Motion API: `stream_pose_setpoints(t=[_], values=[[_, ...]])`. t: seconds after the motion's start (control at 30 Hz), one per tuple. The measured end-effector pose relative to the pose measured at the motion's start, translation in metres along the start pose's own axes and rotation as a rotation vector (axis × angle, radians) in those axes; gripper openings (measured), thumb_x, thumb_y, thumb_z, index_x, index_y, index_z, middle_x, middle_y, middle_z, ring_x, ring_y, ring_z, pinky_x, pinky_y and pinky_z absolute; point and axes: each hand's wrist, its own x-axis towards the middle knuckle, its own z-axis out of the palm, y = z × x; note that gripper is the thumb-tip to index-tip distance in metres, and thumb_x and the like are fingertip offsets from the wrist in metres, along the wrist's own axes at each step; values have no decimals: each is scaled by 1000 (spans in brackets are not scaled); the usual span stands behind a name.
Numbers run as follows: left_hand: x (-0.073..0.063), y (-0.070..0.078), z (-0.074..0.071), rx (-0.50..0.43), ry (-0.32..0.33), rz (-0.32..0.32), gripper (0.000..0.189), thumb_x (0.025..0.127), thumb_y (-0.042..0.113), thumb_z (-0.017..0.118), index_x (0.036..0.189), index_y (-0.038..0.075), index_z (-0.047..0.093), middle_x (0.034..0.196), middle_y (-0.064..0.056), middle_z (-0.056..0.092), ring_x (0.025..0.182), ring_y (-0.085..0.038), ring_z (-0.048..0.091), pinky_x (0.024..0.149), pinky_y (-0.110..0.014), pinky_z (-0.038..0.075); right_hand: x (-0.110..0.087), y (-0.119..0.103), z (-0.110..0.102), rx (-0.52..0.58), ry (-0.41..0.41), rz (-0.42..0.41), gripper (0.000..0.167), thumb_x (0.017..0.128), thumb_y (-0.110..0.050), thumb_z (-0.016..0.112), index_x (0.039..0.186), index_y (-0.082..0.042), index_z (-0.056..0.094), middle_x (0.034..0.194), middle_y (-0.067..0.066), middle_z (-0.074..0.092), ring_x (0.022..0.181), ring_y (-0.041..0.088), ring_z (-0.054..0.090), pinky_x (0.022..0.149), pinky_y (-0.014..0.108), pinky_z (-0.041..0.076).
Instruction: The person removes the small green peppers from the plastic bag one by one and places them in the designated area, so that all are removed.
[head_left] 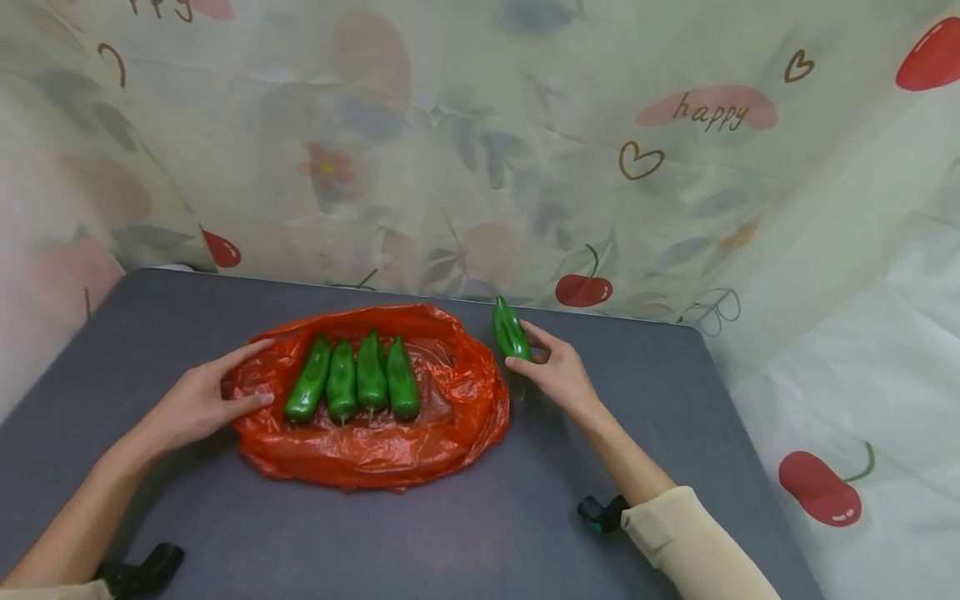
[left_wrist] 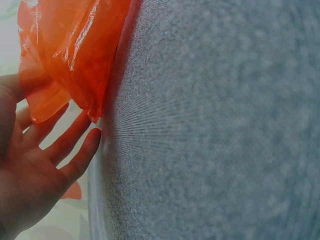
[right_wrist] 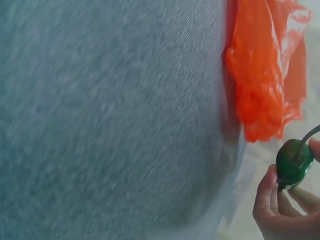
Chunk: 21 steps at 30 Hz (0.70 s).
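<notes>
A crumpled red plastic bag (head_left: pixel 450 450) lies spread on the table, its rim forming a loose ring. Several green peppers (head_left: pixel 372 371) lie side by side inside it, left of its middle. At the bag's left edge is my left hand (head_left: pixel 197 400), fingers and thumb spread apart against the plastic. The left wrist view shows those fingers (left_wrist: pixel 75 135) mostly straight beside the orange-red film. Just right of the bag, my right hand (head_left: pixel 558 371) pinches another green pepper (head_left: pixel 510 327) between thumb and fingers. In the right wrist view this pepper (right_wrist: pixel 294 162) shows its stem end.
The grey table (head_left: pixel 465 542) extends around the bag on all sides. Behind it hangs a patterned curtain (head_left: pixel 450 125) with cherries, hearts and lettering. Black wrist devices (head_left: pixel 603 512) sit by both forearms, near cream sleeves (head_left: pixel 693 542).
</notes>
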Motion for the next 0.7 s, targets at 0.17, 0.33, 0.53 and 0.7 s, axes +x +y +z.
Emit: stream_pose_setpoints(t=[0.17, 0.33, 0.53, 0.7], values=[[-1, 0, 0, -12, -17, -5, 79, 90, 30, 75, 155, 10, 34, 136, -33, 50, 109, -41, 57, 87, -56, 50, 3, 6, -8, -20, 14, 22, 71, 87, -25, 78, 150, -18, 45, 136, 12, 58, 110, 28, 64, 82, 35, 53], [-1, 1, -1, -5, -27, -16, 81, 91, 32, 75, 156, 9, 32, 139, -35, 47, 114, -45, 54, 91, -62, 46, 6, 11, -13, -40, 24, 48, 72, 89, -25, 77, 152, -17, 43, 139, 13, 56, 115, 30, 62, 89, 42, 53], [0, 3, -2, -12, -35, -23, 83, 90, 33, 75, 156, 9, 31, 140, -35, 46, 116, -45, 53, 92, -63, 45, 11, 18, -18, -57, 36, 67, 72, 89, -24, 76, 152, -16, 42, 139, 15, 55, 115, 31, 63, 86, 39, 54], [0, 4, -2, -16, -33, -17, 82, 90, 33, 75, 156, 9, 32, 139, -33, 47, 113, -43, 55, 90, -61, 47, 15, 23, -19, -73, 40, 83, 72, 89, -26, 76, 152, -16, 42, 137, 14, 56, 108, 29, 65, 80, 36, 55]])
